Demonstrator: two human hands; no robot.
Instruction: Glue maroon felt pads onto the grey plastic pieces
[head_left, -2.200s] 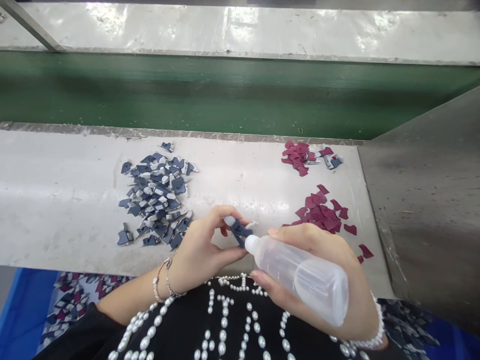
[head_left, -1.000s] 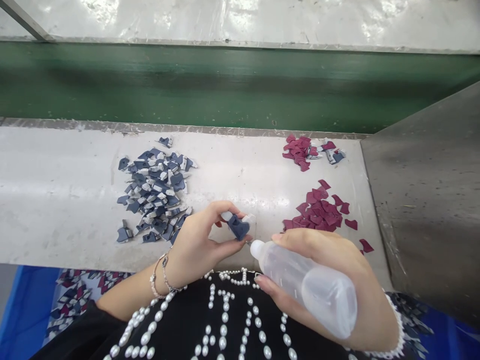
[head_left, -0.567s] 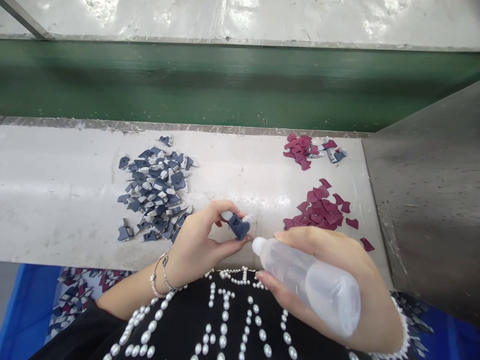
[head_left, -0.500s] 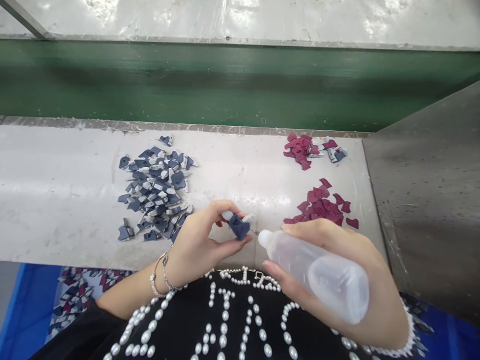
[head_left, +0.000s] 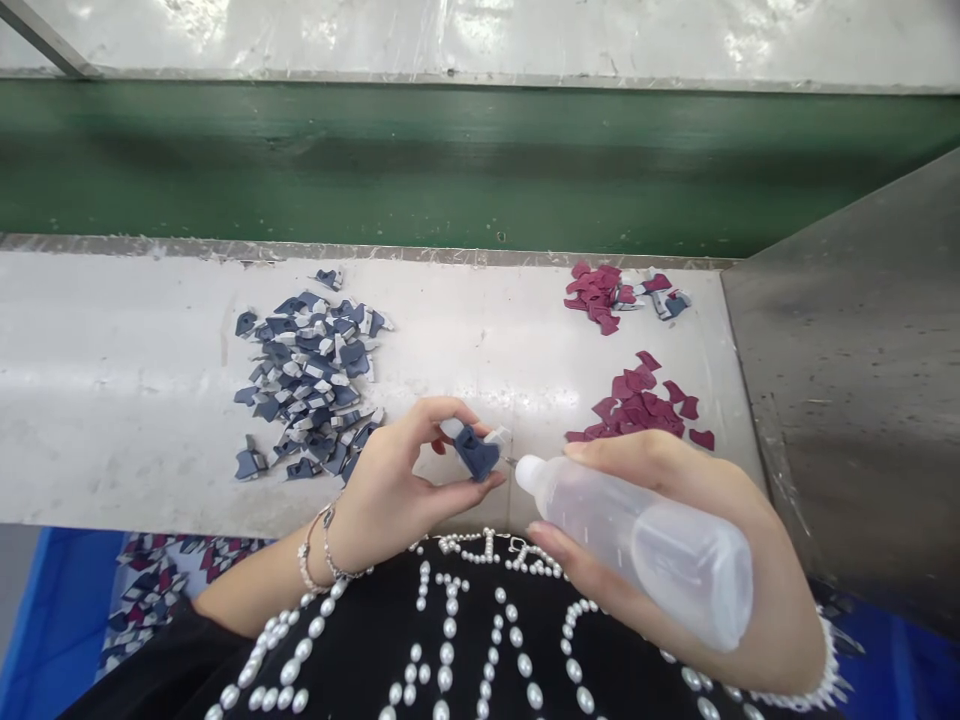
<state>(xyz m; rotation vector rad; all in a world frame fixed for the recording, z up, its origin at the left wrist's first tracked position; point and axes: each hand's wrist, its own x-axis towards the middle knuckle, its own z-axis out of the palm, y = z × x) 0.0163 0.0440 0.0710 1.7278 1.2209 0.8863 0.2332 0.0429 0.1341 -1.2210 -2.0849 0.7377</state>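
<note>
Between the thumb and fingers of my left hand is a small navy and white plastic part, held just above the table's near edge. My right hand is wrapped around a translucent squeeze bottle, tilted with its nozzle toward my left hand. The thin metal tip of the bottle is at the right side of the navy part; whether it touches, I cannot tell. A heap of similar navy and white parts lies to the left, and loose maroon pieces lie behind my right hand.
Another cluster of maroon pieces lies farther back, beside a few navy-white-maroon parts. A green conveyor belt runs behind the white table. A metal panel bounds the right. Below left stands a blue bin holding mixed parts.
Both hands keep their grips and stay almost in place. The bottle's base has shifted slightly to the right, while its tip remains by the navy part. The view has moved a little.
</note>
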